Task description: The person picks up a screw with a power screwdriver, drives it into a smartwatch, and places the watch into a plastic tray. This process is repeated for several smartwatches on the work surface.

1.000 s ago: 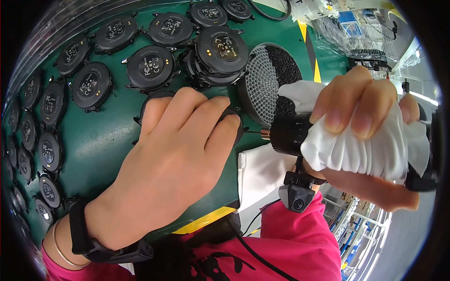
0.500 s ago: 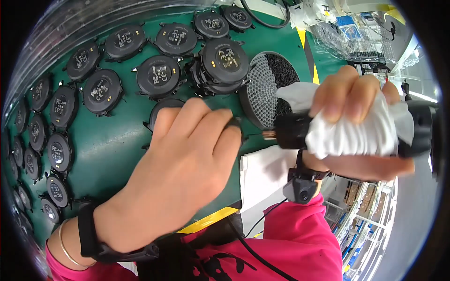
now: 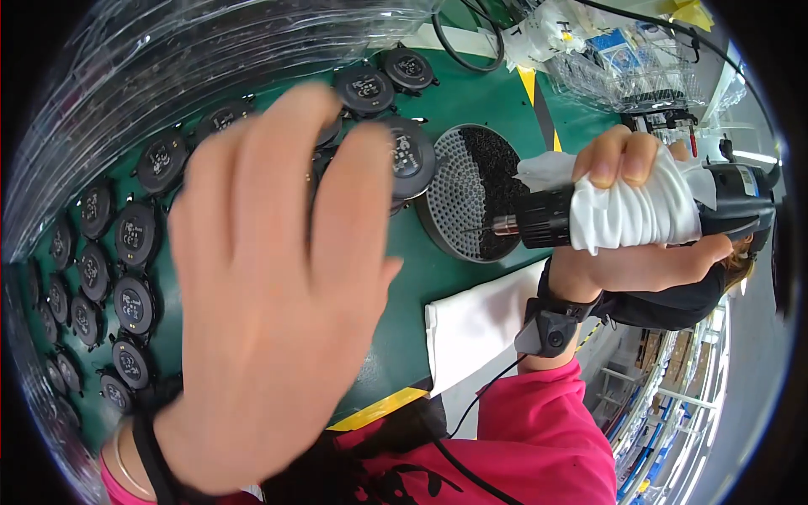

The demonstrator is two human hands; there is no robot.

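My right hand (image 3: 627, 168) is closed round a black electric screwdriver (image 3: 547, 217), whose grip is wrapped in white cloth (image 3: 631, 215). Its thin bit points left, over the perforated half of a round dish (image 3: 454, 189); whether the tip touches is unclear. The dish's other half is covered with tiny black pieces (image 3: 497, 172) that look like screws. Slightly blurred, my left hand (image 3: 269, 286) reaches over the black round watch bodies with its fingers apart and nothing visible in them. A stacked watch body (image 3: 410, 160) shows beside its index finger; those beneath the hand are hidden.
Rows of watch bodies (image 3: 135, 234) lie back up on the green mat (image 3: 404, 311) at left. Clear plastic sheeting (image 3: 210, 50) curves along the far left. A folded white cloth (image 3: 471, 324) lies near the front edge. Another person's dark sleeve (image 3: 673, 303) shows at right, below a wire basket (image 3: 640, 76).
My left hand has moved up and its fingers have spread. The screwdriver has shifted so its bit is over the dish. The other person has come into view at right.
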